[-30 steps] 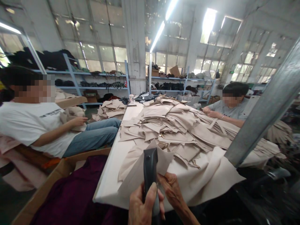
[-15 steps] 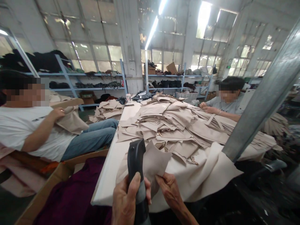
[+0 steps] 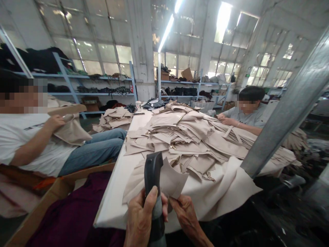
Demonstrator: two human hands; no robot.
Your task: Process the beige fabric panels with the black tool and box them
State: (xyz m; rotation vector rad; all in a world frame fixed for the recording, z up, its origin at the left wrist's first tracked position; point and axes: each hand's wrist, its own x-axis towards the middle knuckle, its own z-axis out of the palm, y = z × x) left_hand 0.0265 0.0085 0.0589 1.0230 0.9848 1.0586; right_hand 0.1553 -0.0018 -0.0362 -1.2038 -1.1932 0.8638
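Note:
My left hand (image 3: 140, 216) is wrapped round a black handheld tool (image 3: 153, 171) with grey bands on its handle. The thumb lies along the handle and the tool's curved head points up; its exact kind I cannot make out. Beside it, my right hand (image 3: 185, 209) pinches the lower edge of a beige leather-like piece (image 3: 173, 178), which stands up partly behind the tool. Whether my left fingertips also touch that piece is hidden. Just beyond lies a pile of similar beige pieces (image 3: 187, 128), some with small gold-coloured metal fittings (image 3: 210, 176).
The pile lies on a white table (image 3: 113, 192). A slanted metal post (image 3: 277, 109) rises at right. A cardboard box (image 3: 55, 192) with purple cloth (image 3: 74, 206) stands at left. Two people (image 3: 33, 137) (image 3: 246, 106) sit on either side, handling beige pieces. Blue shelves (image 3: 113, 94) line the back.
The view has shifted slightly, so the surroundings sit a little further left. The tool and both hands appear slightly further right in the picture, with their hold unchanged.

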